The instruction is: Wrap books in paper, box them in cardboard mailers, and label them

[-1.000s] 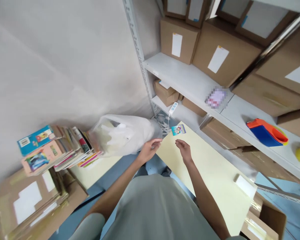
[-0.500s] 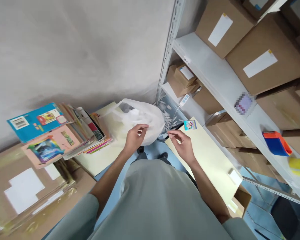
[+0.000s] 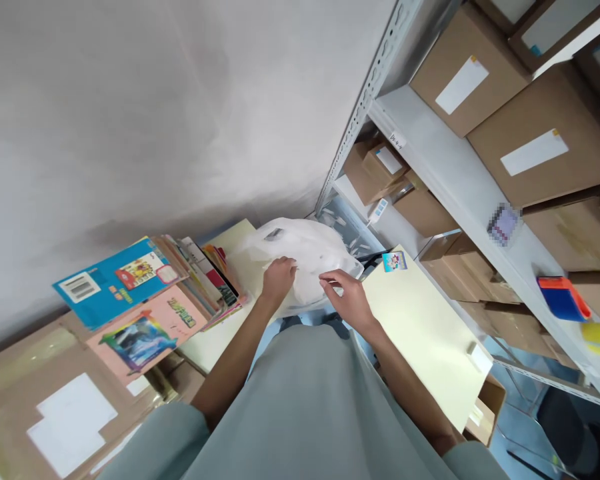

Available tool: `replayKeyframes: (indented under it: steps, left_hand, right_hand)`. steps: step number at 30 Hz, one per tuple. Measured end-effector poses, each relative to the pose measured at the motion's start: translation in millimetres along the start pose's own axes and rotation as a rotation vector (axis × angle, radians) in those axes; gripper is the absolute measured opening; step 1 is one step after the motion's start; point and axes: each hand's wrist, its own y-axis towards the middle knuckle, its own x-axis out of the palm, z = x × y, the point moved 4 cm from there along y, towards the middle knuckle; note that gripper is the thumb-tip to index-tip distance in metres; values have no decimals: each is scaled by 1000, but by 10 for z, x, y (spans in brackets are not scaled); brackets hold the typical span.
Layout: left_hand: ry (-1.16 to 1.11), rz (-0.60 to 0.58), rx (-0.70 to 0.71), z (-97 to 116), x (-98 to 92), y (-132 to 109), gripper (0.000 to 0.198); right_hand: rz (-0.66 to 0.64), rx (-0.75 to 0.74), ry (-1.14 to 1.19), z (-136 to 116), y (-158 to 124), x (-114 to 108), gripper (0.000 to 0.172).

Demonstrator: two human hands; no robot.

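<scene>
A white, translucent plastic bag lies bunched up in front of me, between a pale yellow table on the left and a second one on the right. My left hand is closed in a pinch at the bag's near side. Opposite it, my right hand also pinches the bag, thumb and forefinger together, a short gap from the left. Little of the film between the fingertips can be made out. What the bag holds is hidden.
Stacked books rest on my left, near a taped cardboard box. A small colourful card lies on the right-hand pale yellow tabletop. Metal shelving with cardboard boxes rises on the right; a wall is ahead.
Both hands have come closer together, the right one moving inward over the bag. The bag's opening has flattened and its white film spreads further right. The view has tilted slightly.
</scene>
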Motion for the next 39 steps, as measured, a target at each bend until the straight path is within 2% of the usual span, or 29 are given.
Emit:
replayKeyframes:
  steps: [4, 10, 16, 18, 20, 23, 25, 29, 32, 35, 39]
  left_hand:
    - [-21, 57, 34, 33, -253, -255, 39]
    - [-3, 26, 96, 160, -599, -497, 35]
    - [-30, 86, 199, 274, -842, -583, 27]
    - [-55, 119, 239, 303, -892, -625, 26]
    - [-82, 159, 260, 304, -930, -678, 26]
    - [-129, 229, 253, 244, -983, -765, 25]
    - [-151, 284, 222, 167, -1032, -821, 24]
    - [-176, 399, 143, 9, -1180, -924, 22]
    - [-244, 422, 143, -34, -1328, -981, 18]
    - [-363, 429, 176, 8, -1522, -1014, 17]
    - [-567, 469, 223, 205, -1787, -984, 19]
  right_hand:
    - [-13, -58, -43, 11, 169, 78, 18]
    - [-82, -78, -220, 70, 397, 200, 19]
    - [-160, -111, -321, -54, 386, 206, 51]
    - [-177, -123, -359, -104, 385, 209, 55]
    - [-178, -135, -382, -144, 400, 218, 47]
    - [-154, -156, -401, -204, 424, 216, 20]
    - [-137, -175, -411, -266, 422, 187, 13]
    - [-113, -199, -377, -457, 381, 45, 13]
    - [-75, -218, -284, -639, 355, -130, 18]
    - [-26, -205, -161, -779, 343, -349, 28]
    - [76, -67, -66, -771, 311, -690, 41]
